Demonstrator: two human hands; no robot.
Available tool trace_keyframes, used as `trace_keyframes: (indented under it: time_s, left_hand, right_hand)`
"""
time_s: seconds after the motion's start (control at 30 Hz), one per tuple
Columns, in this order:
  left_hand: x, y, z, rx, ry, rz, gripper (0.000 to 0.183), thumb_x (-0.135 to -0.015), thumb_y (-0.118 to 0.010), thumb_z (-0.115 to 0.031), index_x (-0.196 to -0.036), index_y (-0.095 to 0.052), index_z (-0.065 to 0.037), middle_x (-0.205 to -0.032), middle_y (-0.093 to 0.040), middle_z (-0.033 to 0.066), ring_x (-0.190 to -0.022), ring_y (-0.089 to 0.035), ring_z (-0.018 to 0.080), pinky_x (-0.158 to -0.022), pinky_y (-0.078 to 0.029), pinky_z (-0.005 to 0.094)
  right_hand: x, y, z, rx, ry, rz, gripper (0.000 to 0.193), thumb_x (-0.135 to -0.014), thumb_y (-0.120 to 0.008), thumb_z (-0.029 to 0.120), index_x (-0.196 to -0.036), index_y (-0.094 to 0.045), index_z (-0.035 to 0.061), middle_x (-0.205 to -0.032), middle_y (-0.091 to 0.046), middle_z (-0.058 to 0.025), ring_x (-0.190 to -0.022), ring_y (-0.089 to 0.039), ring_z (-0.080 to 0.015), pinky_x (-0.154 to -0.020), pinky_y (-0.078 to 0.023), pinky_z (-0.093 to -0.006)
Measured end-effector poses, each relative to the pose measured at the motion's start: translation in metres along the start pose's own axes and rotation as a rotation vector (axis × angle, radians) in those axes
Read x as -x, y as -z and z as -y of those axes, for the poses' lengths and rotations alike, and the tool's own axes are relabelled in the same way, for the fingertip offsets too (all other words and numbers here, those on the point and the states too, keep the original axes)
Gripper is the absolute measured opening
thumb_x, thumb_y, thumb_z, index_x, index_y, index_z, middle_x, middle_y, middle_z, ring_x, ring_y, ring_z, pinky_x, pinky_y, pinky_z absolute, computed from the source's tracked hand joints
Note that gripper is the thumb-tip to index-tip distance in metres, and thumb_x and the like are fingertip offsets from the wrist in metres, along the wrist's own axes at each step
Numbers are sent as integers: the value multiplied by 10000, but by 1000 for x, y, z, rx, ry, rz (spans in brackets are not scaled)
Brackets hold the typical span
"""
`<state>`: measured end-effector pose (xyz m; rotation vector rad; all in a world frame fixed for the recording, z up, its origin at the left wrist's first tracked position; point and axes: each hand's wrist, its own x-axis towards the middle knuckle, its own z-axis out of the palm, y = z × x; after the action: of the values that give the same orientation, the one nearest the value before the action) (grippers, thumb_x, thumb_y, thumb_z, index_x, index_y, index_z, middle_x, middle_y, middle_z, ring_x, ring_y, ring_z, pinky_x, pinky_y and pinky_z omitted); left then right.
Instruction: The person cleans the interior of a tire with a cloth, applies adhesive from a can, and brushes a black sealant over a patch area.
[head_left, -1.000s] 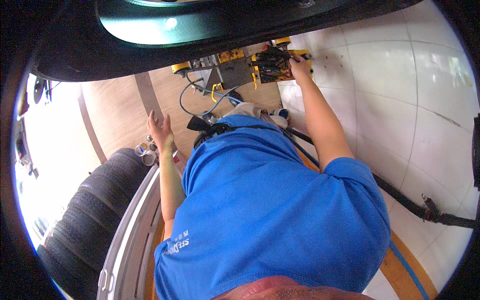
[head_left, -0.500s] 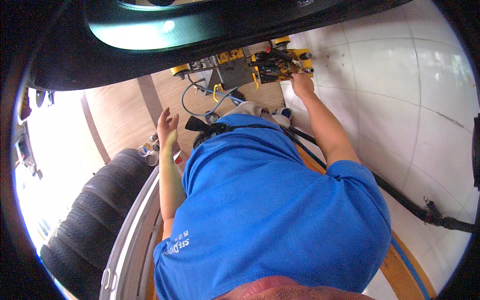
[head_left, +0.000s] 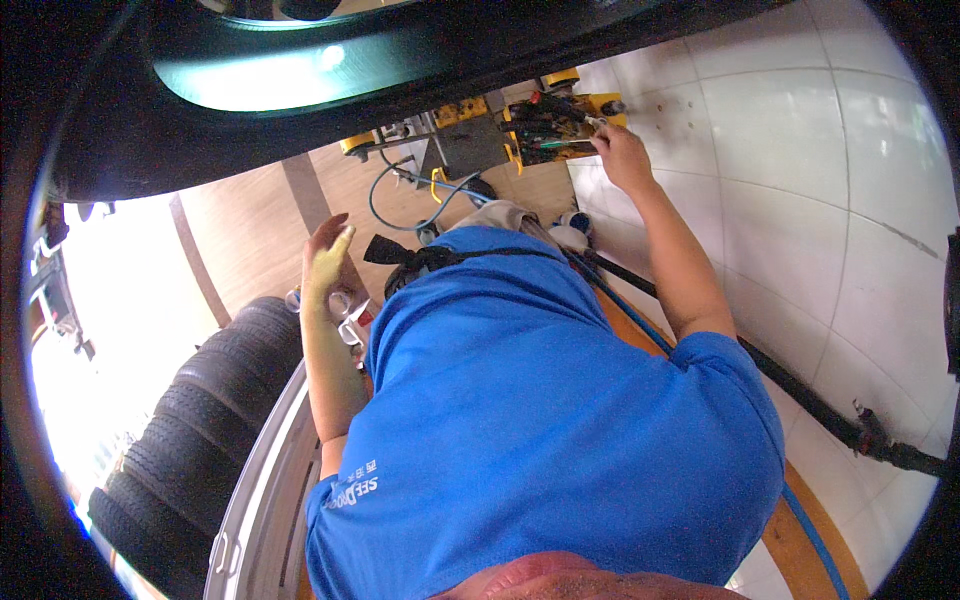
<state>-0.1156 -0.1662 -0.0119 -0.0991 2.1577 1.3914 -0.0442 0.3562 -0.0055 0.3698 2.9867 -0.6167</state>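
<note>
At the back right, a yellow tool tray point(head_left: 608, 102) holds several dark-handled tools point(head_left: 545, 112). My right hand point(head_left: 624, 160) is at the tray's near right edge. Its fingers are pinched at the end of something thin among the tools, whose kind I cannot make out. My left hand point(head_left: 328, 250) is raised beside my waist on the left, fingers stretched out and nothing in it. Below and beside that hand are a few small containers point(head_left: 340, 303), partly hidden by the forearm.
A large dark curved panel point(head_left: 400, 85) hangs across the top. Black tyres point(head_left: 215, 390) stand in a row at the left. Near the tray is a looped blue hose point(head_left: 371, 205) by a yellow hook point(head_left: 437, 185). A white tiled wall point(head_left: 775, 180) and black pipe point(head_left: 800, 395) are right.
My right hand has shifted slightly right and up along the tray, its fingers now on something thin. My left hand has turned, and its fingers now point to the right.
</note>
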Motion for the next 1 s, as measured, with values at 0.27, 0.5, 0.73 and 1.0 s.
trace_keyframes:
  time_s: [0.27,0.5,0.73,1.0]
  left_hand:
    - [4,-49,-170,-66,-425,96,379,-904,-580,-125,-1256,-524,4,-1109,-632,162,-1018,-601,207,-873,-469,299]
    - [-28,-94,-192,-369,-418,138,292,-916,-528,-246,-1071,-563,-1,-915,-623,255,-905,-606,415,-755,-473,457]
    - [-31,-79,-216,-465,-410,-36,276,-950,-490,-238,-1052,-548,12,-737,-623,135,-646,-618,211,-596,-488,342]
    - [-154,-14,-227,-1560,-720,-36,267,-841,-518,-135,-1076,-603,-41,-1062,-637,156,-971,-616,305,-855,-492,388]
  right_hand:
    - [-29,62,128,-535,76,44,233,-848,-630,259,-904,-658,35,-837,-674,-144,-757,-649,-282,-703,-493,-376]
    - [-60,44,200,-1274,-46,89,168,-878,-639,190,-897,-635,24,-733,-612,-5,-642,-548,-77,-576,-445,-227]
    - [-88,12,251,-1296,87,110,225,-891,-610,194,-1003,-663,5,-823,-653,-37,-736,-576,-95,-674,-469,-258]
    - [-258,-74,240,-305,494,293,185,-844,-563,132,-933,-707,57,-851,-673,-176,-765,-642,-273,-722,-493,-373]
